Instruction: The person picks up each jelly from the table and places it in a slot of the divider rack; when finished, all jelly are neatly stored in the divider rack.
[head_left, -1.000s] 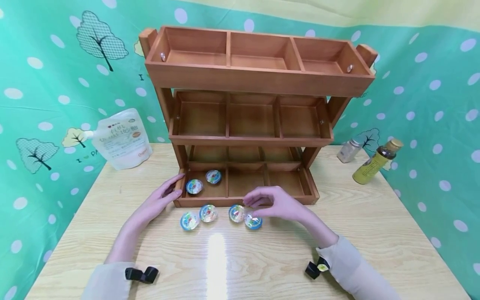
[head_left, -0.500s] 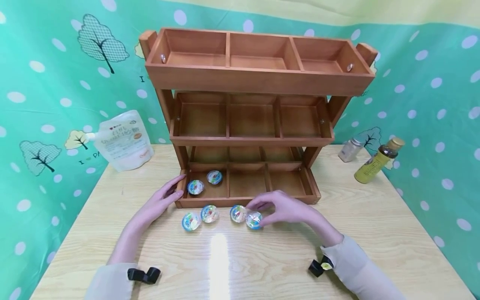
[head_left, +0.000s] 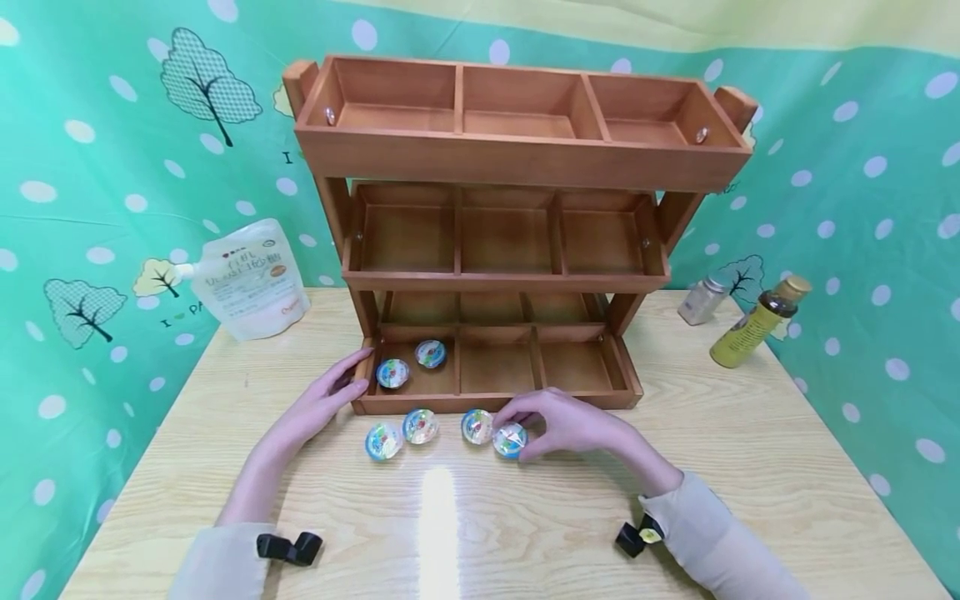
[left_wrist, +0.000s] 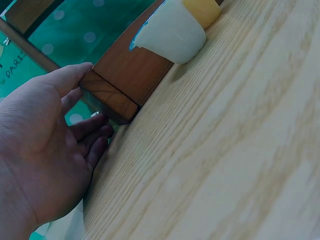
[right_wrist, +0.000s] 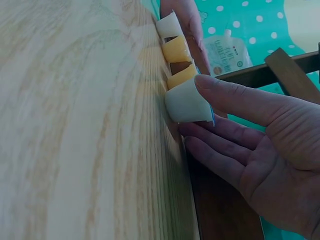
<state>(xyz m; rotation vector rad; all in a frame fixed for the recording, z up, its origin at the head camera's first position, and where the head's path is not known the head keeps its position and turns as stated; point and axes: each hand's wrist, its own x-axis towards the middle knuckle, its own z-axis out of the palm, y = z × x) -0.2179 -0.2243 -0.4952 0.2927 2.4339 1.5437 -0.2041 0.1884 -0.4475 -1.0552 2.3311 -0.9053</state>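
Observation:
My right hand [head_left: 566,423] has its thumb and fingers around the rightmost jelly cup [head_left: 510,440], a white cup with a blue-edged printed lid that stands on the table. In the right wrist view, the thumb touches the lid edge of this jelly cup [right_wrist: 187,102] while the other fingers lie at its far side. Three more jelly cups, such as the leftmost [head_left: 383,442], stand in the same row. My left hand [head_left: 318,404] rests against the left end of the wooden rack [head_left: 491,403]. Two jelly cups, including one at the back [head_left: 431,354], sit in its bottom left compartment.
The rack rises in tiers, with a divided top tray [head_left: 525,158] overhanging the lower ones. A white pouch [head_left: 251,283] leans at the back left. At the back right stand a small shaker jar [head_left: 702,301] and a yellow-labelled bottle [head_left: 757,325].
My right hand has come down and slightly nearer to me, and its thumb and fingers have closed in on the rightmost jelly cup. The left hand stays at the rack's end.

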